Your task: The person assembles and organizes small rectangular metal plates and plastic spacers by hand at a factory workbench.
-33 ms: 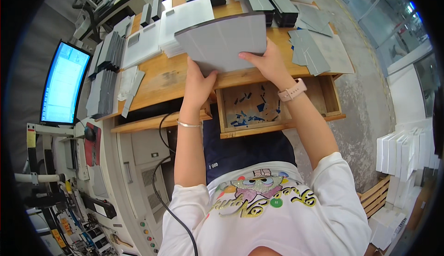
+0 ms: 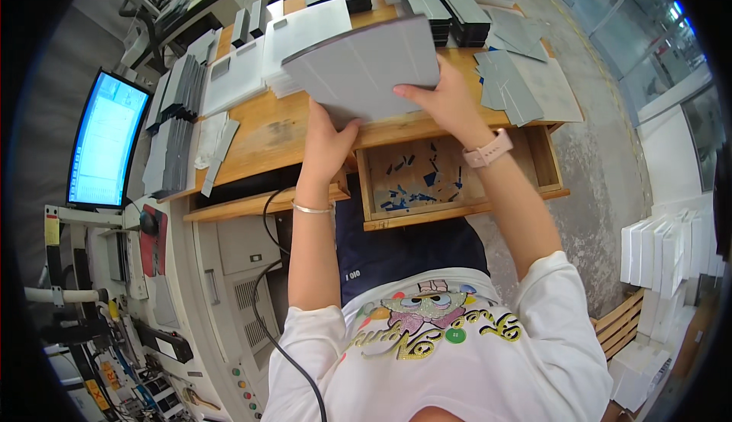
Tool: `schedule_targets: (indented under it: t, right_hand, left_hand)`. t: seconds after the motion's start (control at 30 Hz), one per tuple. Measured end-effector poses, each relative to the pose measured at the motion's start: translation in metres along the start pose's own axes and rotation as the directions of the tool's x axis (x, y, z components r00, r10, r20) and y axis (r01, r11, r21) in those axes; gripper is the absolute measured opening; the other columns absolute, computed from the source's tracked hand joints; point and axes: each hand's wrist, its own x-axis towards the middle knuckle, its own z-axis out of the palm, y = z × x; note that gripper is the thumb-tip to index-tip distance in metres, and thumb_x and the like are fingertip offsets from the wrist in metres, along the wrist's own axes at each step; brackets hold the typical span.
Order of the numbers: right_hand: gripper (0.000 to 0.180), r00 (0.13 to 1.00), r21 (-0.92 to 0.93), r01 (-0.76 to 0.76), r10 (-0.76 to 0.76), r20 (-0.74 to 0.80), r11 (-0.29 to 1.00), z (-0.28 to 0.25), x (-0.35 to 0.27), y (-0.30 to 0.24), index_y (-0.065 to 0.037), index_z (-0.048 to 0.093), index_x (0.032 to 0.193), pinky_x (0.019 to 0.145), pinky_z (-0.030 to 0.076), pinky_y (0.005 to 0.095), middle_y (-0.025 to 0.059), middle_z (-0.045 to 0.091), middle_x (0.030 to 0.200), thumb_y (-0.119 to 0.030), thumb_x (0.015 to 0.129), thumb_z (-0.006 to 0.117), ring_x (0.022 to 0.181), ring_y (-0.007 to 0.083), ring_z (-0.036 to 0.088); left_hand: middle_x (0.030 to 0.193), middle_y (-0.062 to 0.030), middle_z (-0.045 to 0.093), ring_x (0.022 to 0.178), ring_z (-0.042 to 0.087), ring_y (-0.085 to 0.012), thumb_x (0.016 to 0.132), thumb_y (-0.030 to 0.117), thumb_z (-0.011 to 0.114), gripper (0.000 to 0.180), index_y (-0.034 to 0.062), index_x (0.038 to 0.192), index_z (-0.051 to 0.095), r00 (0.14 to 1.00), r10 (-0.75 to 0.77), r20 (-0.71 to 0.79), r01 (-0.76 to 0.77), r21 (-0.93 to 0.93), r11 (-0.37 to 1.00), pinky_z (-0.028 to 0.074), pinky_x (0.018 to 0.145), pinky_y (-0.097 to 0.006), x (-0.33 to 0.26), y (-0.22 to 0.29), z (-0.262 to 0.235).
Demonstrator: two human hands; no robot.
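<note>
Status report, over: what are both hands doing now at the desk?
Left hand and right hand both grip the grey sheet stack. Stack raised above the wooden desk. Open drawer below, nothing blocking.

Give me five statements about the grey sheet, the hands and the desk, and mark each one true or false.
1. Both hands hold the large grey sheet. True: the left hand and right hand grip its near edge.
2. The drawer under the desk is closed. False: it is pulled open, with blue scraps inside.
3. The monitor is dark. False: its screen is lit.
4. The right wrist wears a pink watch. True.
5. The left wrist is bare. False: it wears a thin bangle.
</note>
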Motion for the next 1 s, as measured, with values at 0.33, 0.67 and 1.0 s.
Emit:
schedule_targets:
  t: [0.33,0.67,1.0]
  right_hand:
    - [0.028,0.837,-0.764,0.535,-0.099,0.539,0.361,0.002,0.067,-0.112,-0.005,0.054,0.087,0.063,0.045,0.0392,0.0118,0.059,0.075,-0.013,0.065,0.068,0.075,0.0303,0.058]
    - [0.021,0.829,-0.797,0.522,0.041,0.558,0.303,0.004,0.078,-0.086,-0.005,0.056,0.078,0.062,0.049,0.0375,0.0085,0.061,0.076,-0.015,0.064,0.069,0.075,0.0272,0.061]
    - [0.032,0.845,-0.807,0.471,0.08,0.529,0.356,0.009,0.079,-0.078,-0.006,0.058,0.09,0.068,0.047,0.0367,0.0087,0.061,0.083,-0.016,0.062,0.069,0.081,0.0269,0.059]
  left_hand:
    - [0.104,-0.0141,0.047,0.096,0.053,-0.0233,0.083,0.004,0.047,0.042,0.0,0.122,0.03,0.815,-0.422,-0.397,0.114,-0.604,0.789,0.042,0.086,-0.032,-0.047,0.024,-0.038]
    - [0.101,-0.0125,0.049,0.089,0.054,-0.02,0.084,0.003,0.043,0.031,-0.0008,0.115,0.04,0.797,-0.454,-0.398,0.139,-0.611,0.779,0.044,0.081,-0.031,-0.064,0.02,-0.064]
    - [0.101,-0.0127,0.05,0.091,0.054,-0.0214,0.085,0.006,0.044,0.029,-0.0011,0.112,0.042,0.866,-0.423,-0.268,0.17,-0.638,0.751,0.045,0.082,-0.032,-0.056,0.02,-0.032]
